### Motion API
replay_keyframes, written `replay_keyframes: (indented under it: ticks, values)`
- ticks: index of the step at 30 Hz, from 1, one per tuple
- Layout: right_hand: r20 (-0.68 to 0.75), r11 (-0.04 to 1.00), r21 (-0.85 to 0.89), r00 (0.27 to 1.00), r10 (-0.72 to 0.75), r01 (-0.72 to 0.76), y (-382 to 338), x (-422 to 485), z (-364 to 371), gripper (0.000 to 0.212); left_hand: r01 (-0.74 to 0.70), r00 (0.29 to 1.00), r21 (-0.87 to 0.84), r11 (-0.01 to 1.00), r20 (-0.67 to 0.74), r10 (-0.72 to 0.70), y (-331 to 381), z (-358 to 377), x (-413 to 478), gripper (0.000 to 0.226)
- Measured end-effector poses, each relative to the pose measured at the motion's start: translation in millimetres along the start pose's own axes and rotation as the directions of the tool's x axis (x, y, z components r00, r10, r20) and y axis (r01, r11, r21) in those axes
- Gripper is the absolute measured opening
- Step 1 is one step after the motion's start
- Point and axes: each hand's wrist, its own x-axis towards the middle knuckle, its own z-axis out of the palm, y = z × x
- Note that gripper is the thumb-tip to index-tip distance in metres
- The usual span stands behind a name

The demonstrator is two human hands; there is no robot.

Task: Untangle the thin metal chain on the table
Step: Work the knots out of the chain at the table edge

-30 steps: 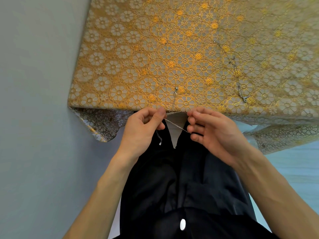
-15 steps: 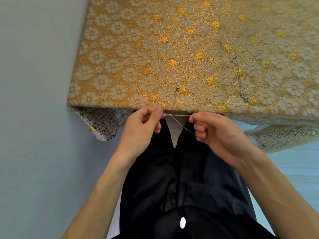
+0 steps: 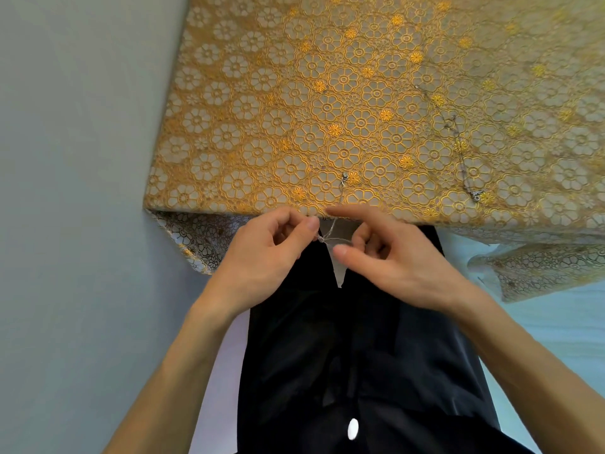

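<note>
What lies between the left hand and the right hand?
In the head view, a short stretch of the chain runs between them, with a small tangle beside the left hand; the right hand holds the other side.

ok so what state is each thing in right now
left hand: pinches the chain at a knot
right hand: holds a strand, forefinger straight
chain: knotted, strung between both hands, clasp end on the tablecloth
second chain: lies stretched out, untouched

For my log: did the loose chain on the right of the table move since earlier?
No. The loose chain lies across the same flowers of the tablecloth.
</note>
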Motion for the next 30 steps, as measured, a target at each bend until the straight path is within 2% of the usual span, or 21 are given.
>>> replay_keyframes:
  ticks: [1,4,8,12,17,20,25,30]
  values:
    - [0.04,0.998,-0.044,0.998,-0.048,0.05,-4.4,2.5,3.0,0.037,-0.013,1.0,0.018,1.0,0.019,0.013,5.2,-5.4,0.7,0.03]
    - [0.061,0.983,-0.09,0.986,-0.154,0.159,-13.1,12.4,7.8,0.012,-0.06,0.996,0.046,0.997,0.069,0.057,20.7,-21.5,5.0,0.03]
    - [-0.01,0.977,-0.122,0.984,-0.179,0.177,-17.6,19.9,-1.5,0.017,-0.085,0.996,0.07,0.994,0.005,0.084,32.5,-39.8,14.0,0.034]
    - [-0.061,0.982,-0.099,0.984,-0.165,0.158,-25.0,23.0,-23.6,0.013,-0.072,0.997,0.087,0.994,0.026,0.07,35.3,-48.4,24.2,0.038]
    - [-0.173,0.952,-0.28,0.968,-0.18,0.127,-29.2,24.8,-43.2,0.026,-0.077,0.995,0.007,0.997,0.059,0.077,39.9,-38.1,34.0,0.043]
    - [-0.181,0.941,-0.319,0.968,-0.174,0.109,-31.1,25.4,-52.0,0.022,-0.062,0.996,-0.047,0.997,0.058,0.065,42.2,-34.5,40.6,0.037]
    - [-0.006,0.999,-0.013,0.999,-0.04,0.04,-40.3,26.0,-62.4,0.021,-0.037,0.991,-0.202,0.979,0.116,0.062,47.9,-29.4,44.0,0.041]
    - [-0.038,0.993,0.117,0.999,0.024,-0.019,-38.2,26.7,-65.8,0.02,-0.006,0.993,-0.311,0.95,0.114,0.044,39.8,-33.0,46.1,0.039]
